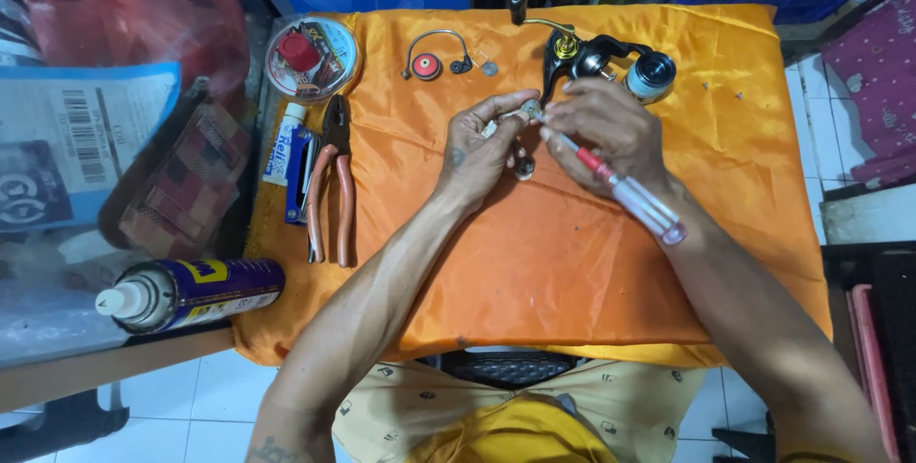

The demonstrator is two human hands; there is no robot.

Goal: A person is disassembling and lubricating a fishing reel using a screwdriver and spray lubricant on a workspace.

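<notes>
Head view looked straight down at a table [763, 263] draped in orange satin cloth [534, 263], likely spread so tiny parts stayed visible and didn't roll off. Left hand [477, 148] had its fingers pinched round a small silvery metal part [528, 108], held up off the cloth at mid-table so the tool could reach it. Right hand [606, 129] was clenched on a screwdriver [625, 186] with a red collar and clear handle, handle trailing back over the wrist, tip pressed at the part; grip looked choked up near the shaft for control. Just beyond the hands lay a black and gold fishing reel body [572, 58] with its spool [652, 75] beside it, apart from the held part. Wire bail arm with a red round piece [431, 58] sat further left; a few loose screws [721, 89] lay off to the right. Pliers with orange grips [331, 177], a small tube [284, 144] and a round clear box [312, 58] lined the left edge, within reach but clear of the work. Spray can [191, 293] lay on its side off the cloth.
</notes>
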